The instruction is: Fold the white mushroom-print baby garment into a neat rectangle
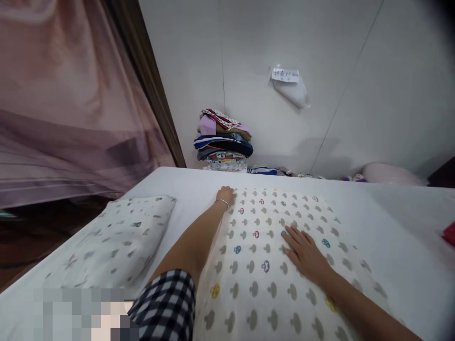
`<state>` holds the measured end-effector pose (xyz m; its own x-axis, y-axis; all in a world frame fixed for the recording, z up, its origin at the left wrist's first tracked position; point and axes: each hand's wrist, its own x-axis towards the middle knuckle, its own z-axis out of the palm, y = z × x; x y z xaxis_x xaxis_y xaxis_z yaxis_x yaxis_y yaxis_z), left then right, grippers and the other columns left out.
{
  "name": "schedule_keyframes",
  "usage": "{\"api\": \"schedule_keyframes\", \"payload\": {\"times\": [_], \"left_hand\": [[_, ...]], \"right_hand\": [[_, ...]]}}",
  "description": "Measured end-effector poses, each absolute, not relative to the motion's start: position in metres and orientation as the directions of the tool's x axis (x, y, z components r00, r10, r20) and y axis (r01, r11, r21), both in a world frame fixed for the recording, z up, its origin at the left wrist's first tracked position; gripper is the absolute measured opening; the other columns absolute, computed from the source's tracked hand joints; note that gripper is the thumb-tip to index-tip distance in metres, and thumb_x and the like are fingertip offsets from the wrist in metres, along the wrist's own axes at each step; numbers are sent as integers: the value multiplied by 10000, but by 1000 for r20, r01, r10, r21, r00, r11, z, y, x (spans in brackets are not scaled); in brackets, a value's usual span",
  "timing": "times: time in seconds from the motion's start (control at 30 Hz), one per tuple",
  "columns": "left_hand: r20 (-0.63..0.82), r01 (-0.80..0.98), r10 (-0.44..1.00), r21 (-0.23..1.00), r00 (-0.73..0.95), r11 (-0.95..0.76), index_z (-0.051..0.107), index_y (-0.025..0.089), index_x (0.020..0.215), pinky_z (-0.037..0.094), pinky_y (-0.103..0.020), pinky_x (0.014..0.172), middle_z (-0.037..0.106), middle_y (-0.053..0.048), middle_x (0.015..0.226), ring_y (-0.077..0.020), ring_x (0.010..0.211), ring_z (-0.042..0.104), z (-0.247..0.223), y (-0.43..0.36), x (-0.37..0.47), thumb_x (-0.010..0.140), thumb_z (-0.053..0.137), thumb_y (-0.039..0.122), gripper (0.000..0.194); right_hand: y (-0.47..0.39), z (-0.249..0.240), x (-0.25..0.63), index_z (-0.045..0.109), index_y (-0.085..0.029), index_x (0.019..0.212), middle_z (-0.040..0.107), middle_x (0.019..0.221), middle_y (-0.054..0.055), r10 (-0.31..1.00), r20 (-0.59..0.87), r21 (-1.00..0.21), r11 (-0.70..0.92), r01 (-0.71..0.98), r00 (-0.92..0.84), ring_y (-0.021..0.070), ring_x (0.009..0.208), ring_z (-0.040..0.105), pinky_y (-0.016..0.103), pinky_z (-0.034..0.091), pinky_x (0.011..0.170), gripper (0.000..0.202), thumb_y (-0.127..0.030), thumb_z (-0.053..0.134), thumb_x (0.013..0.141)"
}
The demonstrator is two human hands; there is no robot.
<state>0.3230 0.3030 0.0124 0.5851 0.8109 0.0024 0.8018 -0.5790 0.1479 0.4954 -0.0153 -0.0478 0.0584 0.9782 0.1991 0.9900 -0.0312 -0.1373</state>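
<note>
A white cloth (249,279) printed with grey mushrooms and a few coloured ones lies spread flat in front of me. At its far left corner is my left hand (226,195), its fingers curled on the edge of the cloth; a thin bracelet circles the wrist. My right hand (302,251) rests palm down on the middle right of the cloth, fingers stretched and slightly apart. To the left lies a folded white cloth (131,237) with small scattered prints, apart from the mushroom cloth.
Both cloths lie on a white-covered bed or table (188,182). Behind its far edge stands a stack of folded clothes (223,142). A pink curtain (71,94) hangs at left. A labelled bag (289,87) is stuck to the wall. Something red (450,233) shows at the right edge.
</note>
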Motion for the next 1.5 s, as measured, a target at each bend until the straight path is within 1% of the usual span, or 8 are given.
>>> {"api": "schedule_keyframes", "payload": {"times": [0.47, 0.63, 0.77, 0.87, 1.0, 1.17, 1.37, 1.5], "left_hand": [[-112, 834, 857, 326, 502, -446, 621, 190, 981, 458, -223, 671, 672, -40, 967, -176, 844, 623, 22, 333, 322, 681, 658, 358, 346], [-136, 840, 869, 362, 477, -404, 671, 169, 885, 466, -243, 729, 690, -59, 947, -207, 896, 630, 19, 335, 326, 746, 595, 423, 299], [-12, 858, 921, 367, 390, -359, 609, 184, 1106, 438, -311, 871, 624, -92, 1164, -235, 1091, 555, 20, 336, 334, 851, 462, 370, 348], [1, 872, 938, 368, 347, -323, 618, 196, 1083, 445, -337, 865, 626, -103, 1158, -255, 1092, 557, 19, 338, 338, 836, 480, 345, 320], [-52, 881, 944, 379, 326, -283, 638, 186, 1011, 471, -318, 800, 655, -107, 1083, -253, 1008, 607, 9, 341, 337, 782, 545, 336, 289], [-23, 864, 944, 410, 330, -292, 571, 182, 1130, 464, -311, 822, 629, -99, 1145, -235, 1034, 589, 2, 337, 331, 821, 481, 460, 425], [-11, 867, 938, 386, 346, -315, 597, 187, 1100, 446, -331, 853, 623, -99, 1156, -251, 1069, 563, 6, 333, 334, 835, 449, 428, 387], [21, 875, 911, 268, 412, -403, 601, 218, 1104, 413, -349, 908, 612, -81, 1178, -266, 1126, 521, 8, 333, 341, 778, 523, 433, 398]], "right_hand": [[-17, -40, 489, 383, -275, 1384, 304, 1473, 37, 979, 182, -198, -53, 979, 90, 231, 1359, 256, 469, 234, 1098, 485, -451, 321, 936], [-18, -38, 489, 376, -279, 1388, 308, 1471, 44, 981, 177, -225, -44, 973, 85, 242, 1358, 256, 488, 229, 1094, 486, -447, 322, 935], [-18, -38, 490, 380, -283, 1385, 308, 1471, 42, 981, 170, -228, -52, 972, 93, 240, 1357, 258, 488, 221, 1096, 481, -444, 325, 935], [-18, -37, 487, 388, -275, 1382, 303, 1473, 41, 983, 151, -241, -65, 968, 103, 240, 1359, 252, 483, 214, 1100, 484, -443, 326, 933], [-18, -31, 490, 459, -264, 1339, 340, 1455, 50, 986, 110, -348, -77, 934, 122, 257, 1348, 277, 496, 221, 1094, 480, -453, 379, 905], [10, -7, 544, 598, -250, 1190, 568, 1266, 48, 917, 124, -551, -253, 795, 378, 216, 1137, 537, 383, 438, 947, 396, -374, 349, 908], [84, 17, 617, 598, -154, 1187, 592, 1224, 94, 857, 61, -169, -496, 852, 511, 219, 1120, 533, 337, 395, 954, 388, -203, 332, 909], [120, 14, 617, 585, -165, 1197, 603, 1192, 107, 891, 1, -100, -452, 886, 455, 220, 1098, 530, 311, 398, 910, 360, -191, 392, 894]]}}
